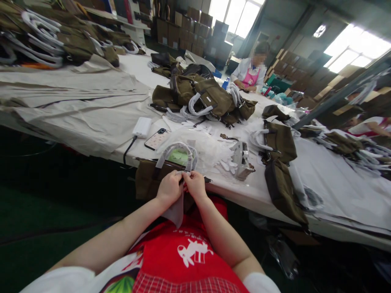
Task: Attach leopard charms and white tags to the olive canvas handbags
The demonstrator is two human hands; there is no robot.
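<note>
My left hand (169,188) and my right hand (195,185) meet at the table's front edge, fingers closed in a pinch. Between them they grip a thin translucent wrapping sheet (176,213), whose loose end hangs down before my red apron. Just beyond my fingers is a brown handbag (146,179), partly over the edge. Its handles (174,148) stand up, wrapped in whitish film. My hands hide part of the bag and the pinched spot. A green piece (178,157) shows behind the handles.
Behind the bag lie a clear plastic heap (207,150), a phone (157,139) and a white power bank (142,127) with a black cable. Brown bags (210,97) are piled farther back, with others (279,142) at right. A co-worker (252,73) sits across the table.
</note>
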